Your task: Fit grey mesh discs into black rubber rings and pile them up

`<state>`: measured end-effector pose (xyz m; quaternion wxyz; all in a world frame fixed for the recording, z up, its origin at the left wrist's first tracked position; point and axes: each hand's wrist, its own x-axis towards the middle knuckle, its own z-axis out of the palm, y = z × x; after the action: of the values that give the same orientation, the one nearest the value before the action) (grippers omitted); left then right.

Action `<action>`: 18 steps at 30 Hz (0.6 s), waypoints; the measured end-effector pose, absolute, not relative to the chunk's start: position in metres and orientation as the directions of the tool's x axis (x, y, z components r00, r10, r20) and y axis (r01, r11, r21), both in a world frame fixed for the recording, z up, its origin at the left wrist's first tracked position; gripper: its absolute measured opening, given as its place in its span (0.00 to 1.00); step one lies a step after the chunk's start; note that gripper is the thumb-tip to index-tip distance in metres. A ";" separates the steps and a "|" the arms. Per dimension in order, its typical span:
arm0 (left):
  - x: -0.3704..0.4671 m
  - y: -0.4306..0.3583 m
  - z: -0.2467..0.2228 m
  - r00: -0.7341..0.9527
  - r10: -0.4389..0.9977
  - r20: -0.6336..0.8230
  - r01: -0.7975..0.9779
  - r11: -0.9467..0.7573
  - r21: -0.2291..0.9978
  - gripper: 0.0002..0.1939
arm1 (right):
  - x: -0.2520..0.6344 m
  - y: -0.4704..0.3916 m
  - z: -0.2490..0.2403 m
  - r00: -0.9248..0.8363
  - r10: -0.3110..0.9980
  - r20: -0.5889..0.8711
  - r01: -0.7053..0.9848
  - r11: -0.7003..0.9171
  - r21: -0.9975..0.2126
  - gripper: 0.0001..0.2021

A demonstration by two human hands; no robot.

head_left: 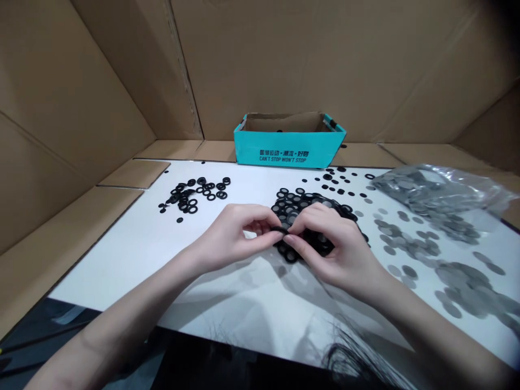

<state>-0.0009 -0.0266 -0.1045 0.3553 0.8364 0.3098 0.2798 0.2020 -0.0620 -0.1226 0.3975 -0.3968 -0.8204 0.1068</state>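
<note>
Between my two hands a black ring is pinched just above the white table. My left hand grips its left side with thumb and fingertips. On its other side, my right hand closes thumb and forefinger on the ring's edge. Whether a disc sits inside the ring cannot be made out. Behind and beneath the fingers spreads a heap of black rings with grey mesh discs, partly hidden by my right hand. To the right lie loose grey mesh discs scattered over the table.
A pile of black rings lies at the left. At the back stands a turquoise box. Small black discs are strewn behind the heap. A clear plastic bag of grey discs lies at right. Cardboard walls enclose the table.
</note>
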 end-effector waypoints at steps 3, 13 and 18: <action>0.001 -0.030 -0.105 0.642 0.713 0.282 0.307 -0.575 0.758 0.05 | 0.203 -0.062 -0.119 -0.357 0.755 0.549 0.548 0.646 -0.532 0.10; 0.004 -0.030 -0.103 0.647 0.700 0.301 0.249 -0.568 0.785 0.05 | 0.203 -0.064 -0.114 -0.330 0.747 0.578 0.500 0.657 -0.564 0.10; 0.000 -0.028 -0.099 0.685 0.698 0.206 0.320 -0.543 0.776 0.05 | 0.202 -0.064 -0.119 -0.345 0.728 0.592 0.506 0.676 -0.536 0.09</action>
<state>0.0004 -0.0282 -0.0986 0.3696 0.8403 0.3028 0.2561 0.2023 -0.0639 -0.1194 0.4268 -0.3810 -0.8098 0.1301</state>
